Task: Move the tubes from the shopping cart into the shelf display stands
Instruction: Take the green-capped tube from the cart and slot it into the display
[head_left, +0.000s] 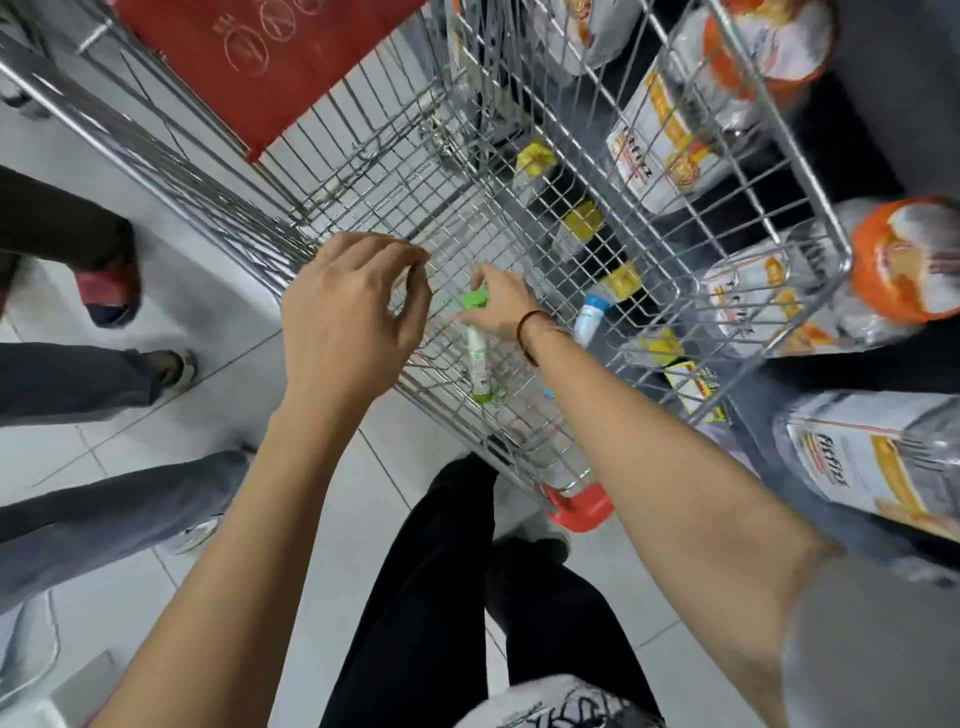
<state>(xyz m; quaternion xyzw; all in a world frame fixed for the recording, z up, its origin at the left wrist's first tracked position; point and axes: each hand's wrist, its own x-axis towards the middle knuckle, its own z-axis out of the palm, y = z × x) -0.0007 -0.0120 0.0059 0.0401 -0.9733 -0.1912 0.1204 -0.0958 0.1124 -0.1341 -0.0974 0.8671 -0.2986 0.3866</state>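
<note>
The wire shopping cart (363, 171) fills the middle of the head view. My right hand (501, 312) reaches down inside it and is shut on a white tube with green ends (477, 358), which points toward the cart's near wall. My left hand (353, 317) hovers just left of the tube's green top (472, 300). Its fingers are curled but apart, and it holds nothing. A white tube with a blue cap (592, 314) shows through the wires to the right; I cannot tell whether it lies in the cart or behind it.
Shelves on the right hold orange-and-white packs (904, 260) and yellow-capped items (582, 223). A red flap (270, 57) hangs at the cart's far end, and a red bumper (582, 506) marks its near corner. Other people's legs and shoes (109, 291) stand on the tiled floor at left.
</note>
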